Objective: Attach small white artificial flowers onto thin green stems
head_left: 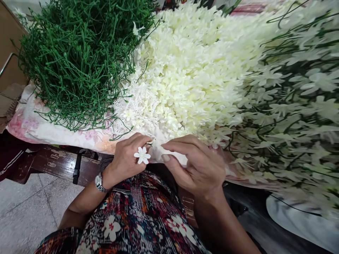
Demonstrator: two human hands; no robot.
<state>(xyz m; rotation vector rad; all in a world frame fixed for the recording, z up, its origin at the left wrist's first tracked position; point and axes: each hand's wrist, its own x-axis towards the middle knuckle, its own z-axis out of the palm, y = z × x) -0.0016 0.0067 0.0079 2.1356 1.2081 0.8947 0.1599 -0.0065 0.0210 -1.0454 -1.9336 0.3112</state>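
At lower centre, my left hand (129, 158) has a white flower (142, 155) lying on its curled fingers; my right hand (198, 165) fingers lie loosely together, holding nothing, below the petal heap (196, 70).

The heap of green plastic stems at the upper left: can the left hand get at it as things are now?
Probably yes. The left hand lies just below the heap of green plastic stems, and only bare floral cloth and stray stems lie between them.

Cloth-covered table (57, 163) (stems (76, 60), blossoms (196, 67))

Flower heaps (196, 70) crowding hands (196, 165)
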